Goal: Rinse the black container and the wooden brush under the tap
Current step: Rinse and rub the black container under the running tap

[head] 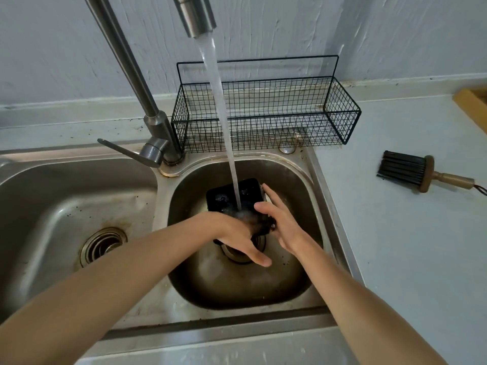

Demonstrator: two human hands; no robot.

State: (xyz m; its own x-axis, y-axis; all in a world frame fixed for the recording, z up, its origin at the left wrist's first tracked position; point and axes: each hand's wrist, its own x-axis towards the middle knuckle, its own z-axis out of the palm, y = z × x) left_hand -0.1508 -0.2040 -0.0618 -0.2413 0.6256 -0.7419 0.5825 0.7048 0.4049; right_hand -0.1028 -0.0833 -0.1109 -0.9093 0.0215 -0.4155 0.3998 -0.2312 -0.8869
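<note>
The black container (232,197) sits in the right-hand sink basin (297,180), tilted with its open side up toward the camera, directly under the running water (221,106) from the tap (196,17). The stream strikes the container's near edge and foams there.

The right hand (282,222) grips the container at its right side, fingers wrapped over the rim and thumb on the near face. The left hand (237,238) lies against the container's near left edge with fingers spread and pointing right, over the basin's drain; whether it actually grasps the container cannot be told, as foam and the hand itself hide the contact.

The wooden brush (419,175) lies on the surface (411,246) to the right of the sink, well apart from both hands, dark bristles pointing left and turned handle pointing right.

A black wire rack (266,114) stands on the far ledge behind the right basin. The left basin (52,206) holds only its drain strainer (102,246). The tap lever (123,151) points left.
</note>
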